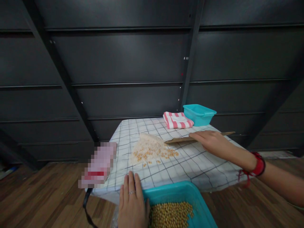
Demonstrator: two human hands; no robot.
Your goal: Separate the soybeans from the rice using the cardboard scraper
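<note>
A dark panelled wall (130, 57) with slanting beams rises behind the scene, and a wooden floor (47, 196) shows on both sides of the counter (154, 174). The counter is covered by a white cloth (128, 130) with dark checked lines. Near its far right corner stands a turquoise basin (201, 119), with a folded pink-and-white towel (177, 122) just beside it along the far edge.

Around the middle of the counter lies a spread heap of small white grains (148, 142), with yellow peas (144, 155) scattered mostly over the side facing the near edge. The person's right hand (209, 141) reaches in from the right edge, its fingers closed over the top of a cardboard strip (178, 140), whose left end is at the heap's right side. A red bracelet (258, 164) circles that wrist.

The left hand (131, 201) is laid out flat at the near edge, fingers straight and close together, wearing a ring (132, 192). It is right beside a turquoise tub (171, 187) holding round yellow-brown peas; whether the thumb presses on the tub's rim cannot be told. The tub's base is out of sight. At the left edge is a pink object (101, 160), blurred beyond recognition, with a black strap (86, 202) hanging below it.
</note>
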